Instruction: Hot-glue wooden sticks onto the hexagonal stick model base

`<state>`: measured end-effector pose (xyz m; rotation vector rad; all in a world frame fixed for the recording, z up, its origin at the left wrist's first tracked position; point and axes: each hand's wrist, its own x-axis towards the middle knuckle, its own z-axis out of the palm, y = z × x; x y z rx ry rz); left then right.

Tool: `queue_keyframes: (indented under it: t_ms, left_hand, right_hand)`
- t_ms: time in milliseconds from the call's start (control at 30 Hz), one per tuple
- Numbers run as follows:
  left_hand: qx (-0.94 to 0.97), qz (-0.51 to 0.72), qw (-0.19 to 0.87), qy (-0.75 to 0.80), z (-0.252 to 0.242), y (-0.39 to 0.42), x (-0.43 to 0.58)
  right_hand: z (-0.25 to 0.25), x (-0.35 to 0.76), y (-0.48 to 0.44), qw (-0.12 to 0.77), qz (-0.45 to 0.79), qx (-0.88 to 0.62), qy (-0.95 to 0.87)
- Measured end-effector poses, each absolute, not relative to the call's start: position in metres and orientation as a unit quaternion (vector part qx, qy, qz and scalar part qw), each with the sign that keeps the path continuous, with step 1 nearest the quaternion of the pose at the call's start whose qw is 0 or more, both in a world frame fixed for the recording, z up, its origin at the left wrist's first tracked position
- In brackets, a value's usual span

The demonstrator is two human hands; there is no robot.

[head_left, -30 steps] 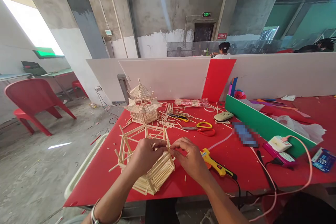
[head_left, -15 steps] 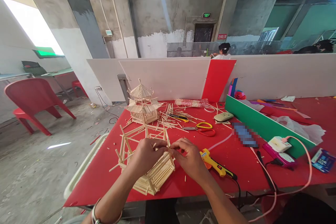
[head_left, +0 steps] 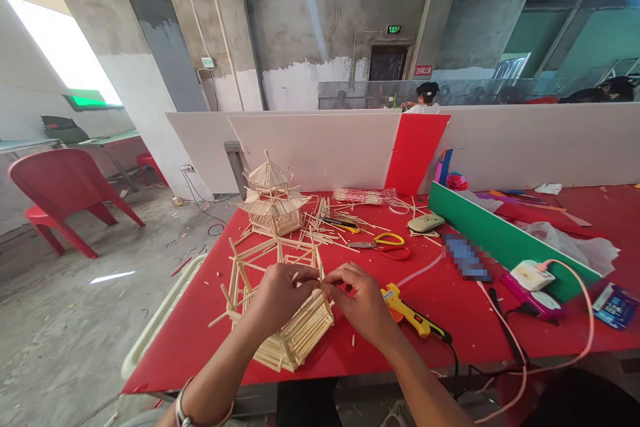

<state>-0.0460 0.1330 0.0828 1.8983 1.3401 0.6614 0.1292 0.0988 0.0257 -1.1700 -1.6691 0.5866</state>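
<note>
A many-sided frame of pale wooden sticks (head_left: 307, 330) stands at the near edge of the red table. My left hand (head_left: 281, 293) reaches over its top, thumb and fingers pinched on a stick near the right corner post. At that same corner my right hand (head_left: 357, 293) is closed too, its fingertips pressed against the stick's end from the right. The fingertips of both hands nearly meet, and the joint between them is partly covered. Behind the frame stands a pagoda model (head_left: 273, 197) with tiered roofs, built from similar sticks.
Right of my hands lies a yellow hot glue gun (head_left: 415, 313) with a cord. Further back are scissors (head_left: 385, 245), a utility knife (head_left: 341, 223), loose sticks (head_left: 320, 230) and an oval case (head_left: 425, 223). A phone (head_left: 467, 258), a power strip (head_left: 535, 297) and a green board (head_left: 505, 237) occupy the right.
</note>
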Motion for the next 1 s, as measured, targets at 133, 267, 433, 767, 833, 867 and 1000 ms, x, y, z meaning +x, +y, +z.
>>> queue_keyframes:
  t_ms: [133, 267, 433, 767, 833, 867, 1000]
  left_hand:
    - [0.739, 0.259, 0.36, 0.508, 0.0821, 0.1325, -0.0469]
    - [0.75, 0.258, 0.354, 0.496, 0.0829, 0.1327, -0.0472]
    - [0.744, 0.258, 0.349, 0.509, 0.0834, 0.1329, -0.0467]
    - [0.74, 0.256, 0.369, 0.501, 0.0801, 0.1347, -0.0476]
    - [0.741, 0.26, 0.374, 0.494, 0.0788, 0.1352, -0.0481]
    - [0.741, 0.261, 0.375, 0.492, 0.0784, 0.1351, -0.0484]
    - [0.741, 0.264, 0.371, 0.493, 0.0793, 0.1339, -0.0482]
  right_hand:
    - [0.0266, 0.1293, 0.0989, 0.486, 0.238, -0.483, -0.688]
    - [0.0268, 0.1294, 0.0983, 0.486, 0.236, -0.482, -0.69]
    - [0.0264, 0.1295, 0.0989, 0.486, 0.235, -0.479, -0.692]
    - [0.0256, 0.1296, 0.0986, 0.487, 0.238, -0.482, -0.688]
    - [0.0253, 0.1295, 0.0986, 0.487, 0.24, -0.482, -0.688]
    - [0.0252, 0.1294, 0.0986, 0.488, 0.241, -0.481, -0.687]
    - [0.025, 0.1295, 0.0993, 0.49, 0.249, -0.48, -0.684]
